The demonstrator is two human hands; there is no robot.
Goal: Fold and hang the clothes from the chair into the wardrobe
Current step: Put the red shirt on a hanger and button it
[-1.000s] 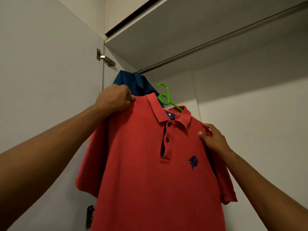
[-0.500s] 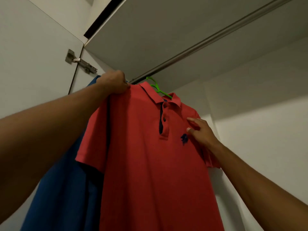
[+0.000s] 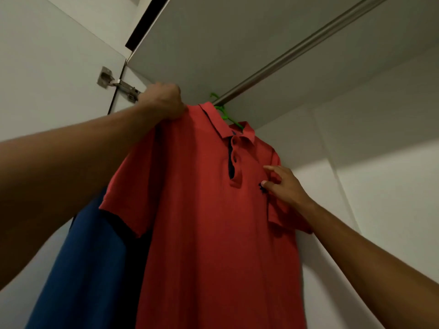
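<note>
The polo shirt (image 3: 213, 222) hung on a hanger (image 3: 225, 116) whose hook sat at the rail (image 3: 297, 49) under the wardrobe shelf (image 3: 237, 43). A second shirt (image 3: 90, 269) hung behind it to the left, beside the door (image 3: 47, 79).

Dim, soft view; light perhaps from lower right, edges bowed.
</note>
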